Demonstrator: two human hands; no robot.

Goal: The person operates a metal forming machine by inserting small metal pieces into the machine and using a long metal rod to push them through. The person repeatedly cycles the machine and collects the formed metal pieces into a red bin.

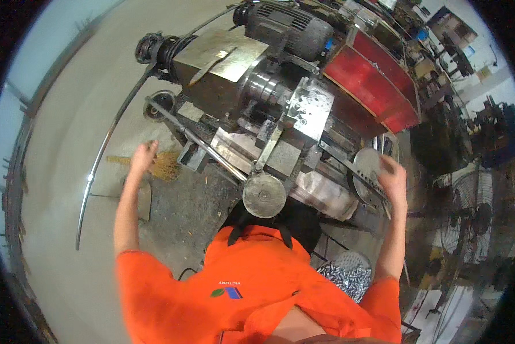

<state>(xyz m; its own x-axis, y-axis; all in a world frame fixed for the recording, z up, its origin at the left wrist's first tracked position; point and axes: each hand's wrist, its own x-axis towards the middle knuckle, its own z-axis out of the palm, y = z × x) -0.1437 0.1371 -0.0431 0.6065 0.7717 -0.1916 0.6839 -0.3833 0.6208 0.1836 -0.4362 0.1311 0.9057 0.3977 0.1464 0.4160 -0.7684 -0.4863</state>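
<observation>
Diagonally rightward and down, the long dark bar (350,164).

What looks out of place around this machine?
A straw broom lies on the floor beyond the left hand, and a slender tool rests loose atop the lathe headstock; both seem left out rather than put away.

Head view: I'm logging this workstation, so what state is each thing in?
Left hand: raised, fingers curled; grip unclear.
Right hand: fingers bent beside the metal disc; contact unclear.
Machine: running or stopped cannot be told.
Flat tool: lying on the machine's top.
Red tray: open-topped.
Broom: lying down.
Metal parts: loose, heaped.
</observation>
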